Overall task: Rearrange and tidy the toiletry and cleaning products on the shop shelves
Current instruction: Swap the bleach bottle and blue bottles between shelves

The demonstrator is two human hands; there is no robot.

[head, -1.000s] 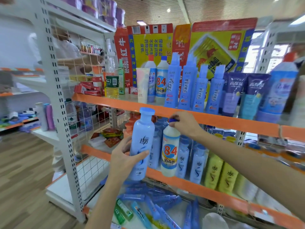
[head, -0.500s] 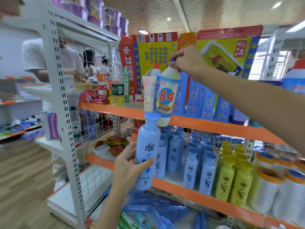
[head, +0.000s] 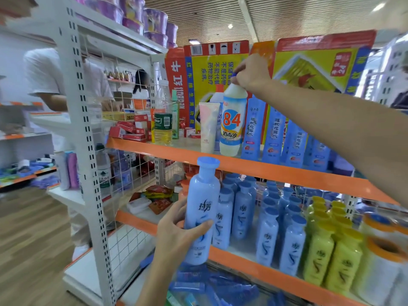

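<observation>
On the upper shelf, head view: the 84 disinfectant bottle point(head: 231, 124) now stands with its base at the shelf's front edge, just beside a pale tube point(head: 208, 127) and a row of blue spray bottles point(head: 273, 133).
Change: half a second ago this bottle hung tilted in the air above the orange lip; a second ago it stood on the middle shelf among the shampoo.
Right hand point(head: 251, 74): its grip is closed around the blue cap, fingers curled over the top; it has not let go.
Left hand point(head: 176, 235): fingers and thumb wrap the lower body of a blue shampoo bottle point(head: 202, 208), held upright in front of the middle shelf's edge, much as before.
Middle shelf point(head: 276, 173): blue and yellow shampoo bottles stand in rows; a gap shows just behind the held bottle.
Meaning: the disinfectant looks placed with the cleaning products; probably the shampoo bottle goes into the freed gap next.
</observation>
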